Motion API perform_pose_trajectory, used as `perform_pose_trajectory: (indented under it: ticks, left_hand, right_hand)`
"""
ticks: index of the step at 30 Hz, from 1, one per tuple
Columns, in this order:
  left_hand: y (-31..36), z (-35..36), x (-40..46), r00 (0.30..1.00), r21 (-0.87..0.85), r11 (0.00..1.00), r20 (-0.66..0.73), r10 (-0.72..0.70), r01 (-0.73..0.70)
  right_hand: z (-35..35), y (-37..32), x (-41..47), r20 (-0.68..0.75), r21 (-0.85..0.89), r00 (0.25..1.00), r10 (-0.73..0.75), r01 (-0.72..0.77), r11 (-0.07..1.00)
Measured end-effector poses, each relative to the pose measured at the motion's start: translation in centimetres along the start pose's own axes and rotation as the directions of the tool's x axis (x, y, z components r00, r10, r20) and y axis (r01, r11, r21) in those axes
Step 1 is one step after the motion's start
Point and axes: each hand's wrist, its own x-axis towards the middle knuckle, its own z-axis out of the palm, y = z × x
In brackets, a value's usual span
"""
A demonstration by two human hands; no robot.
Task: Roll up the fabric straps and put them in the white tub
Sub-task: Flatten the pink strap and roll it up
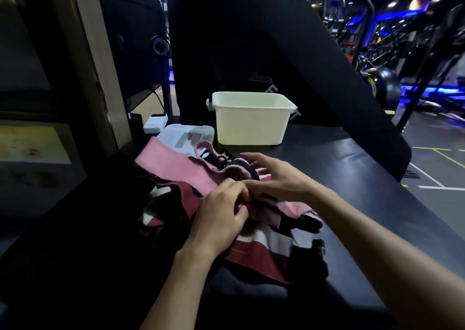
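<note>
A heap of fabric straps lies on the dark bench surface in front of me: a wide light-pink strap (176, 168) runs up to the left, and darker red, white and black straps (264, 249) spread beneath my wrists. My left hand (221, 216) pinches a fold of pink strap at the middle of the heap with curled fingers. My right hand (274, 176) meets it there with the thumb, its other fingers spread over the straps. The white tub (251, 125) stands upright behind the heap; from here I see nothing inside it.
A clear plastic lid or box (186, 134) lies left of the tub, partly under the pink strap. A small white block (154, 124) sits further left. A black padded backrest (276, 40) rises behind the tub. Gym machines (377, 78) fill the right background.
</note>
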Motion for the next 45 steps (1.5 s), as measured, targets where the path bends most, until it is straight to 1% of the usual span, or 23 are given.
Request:
perform_pose_trajectory:
  ticks: [1, 3, 6, 7, 11, 14, 16, 18, 20, 22, 25, 28, 30, 31, 33, 34, 37, 39, 40, 41, 43, 44, 45]
  left_hand:
    - [-0.2, -0.2, 0.0, 0.999, -0.040, 0.999, 0.005, -0.035, 0.035]
    - [-0.6, -0.6, 0.1, 0.994, -0.130, 0.985, 0.007, -0.110, 0.110]
    - [-0.4, -0.8, 0.3, 0.990, -0.183, 0.973, 0.004, -0.142, 0.140]
    - [-0.4, -0.8, 0.3, 0.989, -0.185, 0.972, -0.002, -0.145, 0.142]
    - [0.0, -0.5, 0.6, 0.989, -0.167, 0.976, -0.022, -0.144, 0.139]
    - [0.8, -0.6, 0.7, 0.985, -0.183, 0.969, -0.018, -0.170, 0.164]
    - [1.6, -0.7, 0.9, 0.983, -0.249, 0.954, -0.028, -0.182, 0.169]
    - [2.6, -0.6, 1.2, 0.983, -0.375, 0.914, -0.032, -0.178, 0.153]
    - [4.0, -0.3, 1.3, 0.986, -0.496, 0.855, 0.019, -0.163, 0.151]
    - [5.6, 0.2, 1.1, 0.984, -0.590, 0.789, 0.124, -0.125, 0.175]
    - [7.8, 1.5, 0.8, 0.969, -0.645, 0.742, 0.244, -0.028, 0.184]
    - [9.8, 2.5, 0.7, 0.944, -0.754, 0.607, 0.330, 0.018, 0.251]
    - [10.8, 3.1, 0.5, 0.925, -0.782, 0.553, 0.377, 0.050, 0.288]
    - [11.1, 3.3, 0.4, 0.920, -0.790, 0.529, 0.391, 0.042, 0.311]
    - [11.3, 3.6, 0.3, 0.910, -0.794, 0.480, 0.415, -0.020, 0.373]
    - [11.2, 3.8, 0.3, 0.910, -0.787, 0.484, 0.411, -0.052, 0.383]
    - [10.7, 4.2, 0.7, 0.928, -0.742, 0.574, 0.359, -0.097, 0.347]
    - [10.5, 4.2, 0.8, 0.938, -0.736, 0.591, 0.326, -0.116, 0.329]
    - [10.4, 4.2, 0.9, 0.942, -0.745, 0.582, 0.307, -0.132, 0.325]
    - [10.3, 4.0, 1.1, 0.946, -0.768, 0.552, 0.281, -0.164, 0.324]
    - [10.0, 3.4, 1.6, 0.940, -0.823, 0.469, 0.214, -0.265, 0.320]
    - [9.7, 3.2, 1.9, 0.930, -0.843, 0.439, 0.175, -0.322, 0.311]
    - [9.4, 3.0, 2.3, 0.923, -0.852, 0.432, 0.136, -0.361, 0.294]
  right_hand:
    - [0.3, 0.1, 0.8, 0.012, 0.011, 1.000, -0.005, 0.005, 1.000]
    - [0.5, 0.6, 1.7, -0.009, 0.046, 1.000, 0.006, -0.005, 0.999]
    - [0.0, 1.7, 1.7, -0.014, 0.092, 1.000, 0.028, -0.026, 0.995]
    - [-0.4, 1.6, 1.4, -0.044, 0.099, 0.999, 0.029, -0.024, 0.995]
    - [-4.4, -0.3, -0.2, -0.240, 0.151, 0.969, 0.049, -0.013, 0.988]
    - [-8.2, -1.6, -2.7, -0.325, 0.149, 0.941, 0.089, -0.042, 0.988]
    - [-10.1, -2.2, -4.8, -0.362, 0.141, 0.924, 0.121, -0.074, 0.987]
    - [-11.6, -2.9, -6.9, -0.393, 0.149, 0.906, 0.156, -0.104, 0.983]
    - [-12.7, -3.2, -8.7, -0.386, 0.161, 0.903, 0.188, -0.135, 0.978]
    - [-13.1, -3.2, -10.3, -0.344, 0.168, 0.916, 0.207, -0.157, 0.973]
    - [-13.4, -3.1, -12.6, -0.261, 0.199, 0.938, 0.230, -0.181, 0.963]
    - [-13.6, -2.8, -14.3, -0.163, 0.203, 0.963, 0.217, -0.182, 0.962]
    - [-13.5, -2.5, -15.2, -0.147, 0.201, 0.966, 0.213, -0.181, 0.963]
    - [-13.4, -2.2, -15.6, -0.154, 0.203, 0.964, 0.216, -0.183, 0.962]
    - [-13.2, -1.2, -16.0, -0.165, 0.195, 0.961, 0.223, -0.190, 0.962]
    - [-13.0, -0.7, -16.1, -0.164, 0.192, 0.962, 0.220, -0.188, 0.963]
    - [-12.6, 0.8, -16.3, -0.184, 0.166, 0.954, 0.237, -0.207, 0.964]
    - [-12.7, 1.8, -16.4, -0.216, 0.192, 0.939, 0.267, -0.228, 0.955]
    - [-12.8, 2.3, -16.4, -0.244, 0.220, 0.923, 0.299, -0.247, 0.944]
    - [-13.0, 3.1, -16.4, -0.276, 0.240, 0.901, 0.336, -0.274, 0.931]
    - [-13.3, 4.3, -16.7, -0.327, 0.286, 0.852, 0.409, -0.324, 0.902]
    - [-13.3, 5.0, -16.9, -0.319, 0.286, 0.837, 0.445, -0.363, 0.887]
    - [-13.1, 5.6, -17.1, -0.283, 0.256, 0.832, 0.478, -0.415, 0.873]
